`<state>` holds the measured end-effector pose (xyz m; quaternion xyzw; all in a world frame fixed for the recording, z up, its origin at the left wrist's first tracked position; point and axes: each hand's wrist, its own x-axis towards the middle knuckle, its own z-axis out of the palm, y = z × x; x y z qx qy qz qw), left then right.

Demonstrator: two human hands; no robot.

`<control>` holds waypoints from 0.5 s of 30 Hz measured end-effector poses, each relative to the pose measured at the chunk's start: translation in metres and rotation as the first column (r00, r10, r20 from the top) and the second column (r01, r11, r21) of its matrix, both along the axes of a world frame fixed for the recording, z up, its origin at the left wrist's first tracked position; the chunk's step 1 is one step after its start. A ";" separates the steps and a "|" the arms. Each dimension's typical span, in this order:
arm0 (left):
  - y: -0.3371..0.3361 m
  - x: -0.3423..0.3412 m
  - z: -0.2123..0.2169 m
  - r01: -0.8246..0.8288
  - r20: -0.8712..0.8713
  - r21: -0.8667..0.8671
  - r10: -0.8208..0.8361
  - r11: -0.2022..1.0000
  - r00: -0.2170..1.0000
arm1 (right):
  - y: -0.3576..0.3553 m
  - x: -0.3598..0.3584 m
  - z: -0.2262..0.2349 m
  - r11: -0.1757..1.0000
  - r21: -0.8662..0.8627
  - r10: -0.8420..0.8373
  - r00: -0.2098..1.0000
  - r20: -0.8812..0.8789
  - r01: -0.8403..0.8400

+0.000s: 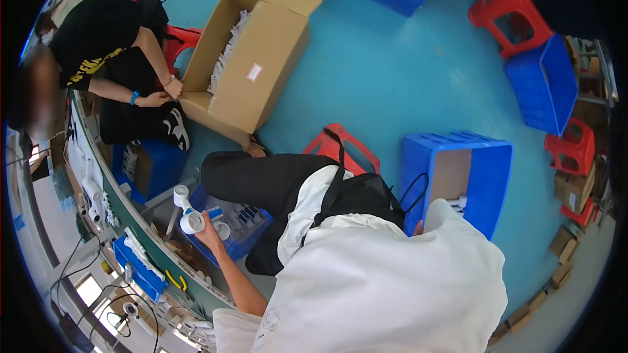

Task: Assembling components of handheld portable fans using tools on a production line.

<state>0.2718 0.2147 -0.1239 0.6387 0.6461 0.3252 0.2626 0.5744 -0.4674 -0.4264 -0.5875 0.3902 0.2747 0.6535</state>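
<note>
My left hand (210, 233) is closed round a white plastic part with round, ring-like ends (191, 221), held above a blue bin (256, 230). That bin contains several small white and dark parts, and a round, pale grille-like piece (222, 230) shows just beside my fingers. Of my right hand (418, 228) only a sliver appears past my white sleeve, at the near left side of a tall blue crate (487, 186). Its fingers are hidden. Inside the crate are brown cardboard and a few white parts (458, 204).
A curved green-edged workbench (112, 186) at left carries white parts, a blue tray (136, 268) and yellow-handled pliers (175, 280). Beyond my legs, a co-worker (91, 42) touches an open carton (271, 59) of white parts. Red stools (510, 16) and blue crates (546, 85) stand at right.
</note>
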 end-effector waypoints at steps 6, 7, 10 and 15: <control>-0.027 -0.019 -0.042 -0.063 0.066 -0.028 0.065 0.998 0.996 | 0.022 0.021 -0.092 0.974 -0.142 0.202 0.964 0.175 -0.178; -0.031 -0.023 -0.044 -0.089 0.045 0.008 0.088 0.996 0.995 | 0.060 0.107 -0.087 0.970 -0.090 0.237 0.957 0.165 -0.225; -0.060 0.003 -0.040 -0.210 0.018 0.036 0.209 0.977 0.978 | 0.208 0.183 -0.054 0.830 0.317 0.548 0.776 -0.314 -0.458; -0.128 0.020 0.061 -0.375 0.161 0.002 0.370 0.927 0.915 | 0.498 0.220 0.151 0.023 0.103 0.997 0.031 0.077 -0.994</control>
